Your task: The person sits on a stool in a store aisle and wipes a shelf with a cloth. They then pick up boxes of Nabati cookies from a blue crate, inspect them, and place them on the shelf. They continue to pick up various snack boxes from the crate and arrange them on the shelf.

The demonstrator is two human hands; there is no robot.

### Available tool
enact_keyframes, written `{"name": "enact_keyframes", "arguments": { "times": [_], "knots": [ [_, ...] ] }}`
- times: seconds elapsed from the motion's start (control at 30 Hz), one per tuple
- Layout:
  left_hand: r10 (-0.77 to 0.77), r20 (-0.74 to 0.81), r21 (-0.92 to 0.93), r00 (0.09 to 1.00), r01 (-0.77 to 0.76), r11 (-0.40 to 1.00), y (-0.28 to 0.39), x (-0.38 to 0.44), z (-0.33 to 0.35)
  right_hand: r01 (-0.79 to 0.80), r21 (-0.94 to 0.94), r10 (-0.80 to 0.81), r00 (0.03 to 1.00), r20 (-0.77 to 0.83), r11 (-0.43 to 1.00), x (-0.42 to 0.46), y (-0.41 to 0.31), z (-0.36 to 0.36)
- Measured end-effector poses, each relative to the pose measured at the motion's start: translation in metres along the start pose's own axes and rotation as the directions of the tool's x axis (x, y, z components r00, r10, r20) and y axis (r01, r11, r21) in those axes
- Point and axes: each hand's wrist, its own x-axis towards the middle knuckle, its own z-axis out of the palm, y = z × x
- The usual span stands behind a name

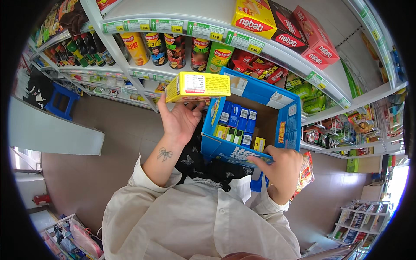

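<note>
My left hand [180, 122] grips a yellow snack box [198, 86] from below, fingers partly hidden beneath it. Printed panels with small writing cover the box's visible sides. Its right end overlaps the left rim of a blue cardboard carton [208, 146], which appears to rest on or by my lap. Inside the carton stand several small blue boxes [234, 113], a few yellow and green boxes [230, 134], and a single yellow box [259, 144] near the front. My right hand [282, 165] holds the carton's near right rim, thumb over the edge.
A shelf in front bears Lay's chip canisters [175, 50], red snack bags [256, 66] and green bags [312, 94]. Nabati wafer boxes [287, 27] stand on the shelf above. A red snack packet [305, 175] shows beyond my right wrist. A pale counter [55, 126] juts in at left, near a blue stool [61, 100].
</note>
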Motion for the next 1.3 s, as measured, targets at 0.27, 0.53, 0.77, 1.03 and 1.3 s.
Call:
{"name": "enact_keyframes", "arguments": {
  "times": [0.27, 0.53, 0.77, 1.03, 1.3],
  "knots": [
    [-0.032, 0.166, 0.072, 0.986, 0.020, 0.997, 0.000, -0.007, 0.017, -0.016, 0.029, 0.017, 0.999, -0.029, 0.999, -0.005, 0.004, -0.002],
    [0.574, 0.421, 0.423, 0.702, -0.712, 0.560, 0.004, -0.023, 0.032, -0.031, 0.013, 0.031, 0.999, -0.026, 0.999, -0.009, 0.005, -0.004],
    [0.598, 0.679, 0.418, 0.427, -0.894, 0.164, 0.016, -0.025, 0.020, -0.032, 0.022, 0.033, 0.998, -0.049, 0.999, -0.010, 0.007, -0.002],
    [0.516, 0.849, 0.291, 0.118, -0.918, -0.269, 0.018, -0.032, 0.031, -0.034, 0.020, 0.035, 0.998, -0.047, 0.999, -0.012, 0.007, -0.002],
    [0.375, 0.908, 0.120, 0.186, -0.974, 0.191, 0.001, -0.031, 0.008, -0.032, 0.008, 0.032, 0.998, -0.046, 0.999, -0.011, 0.007, -0.003]
  ]
}}
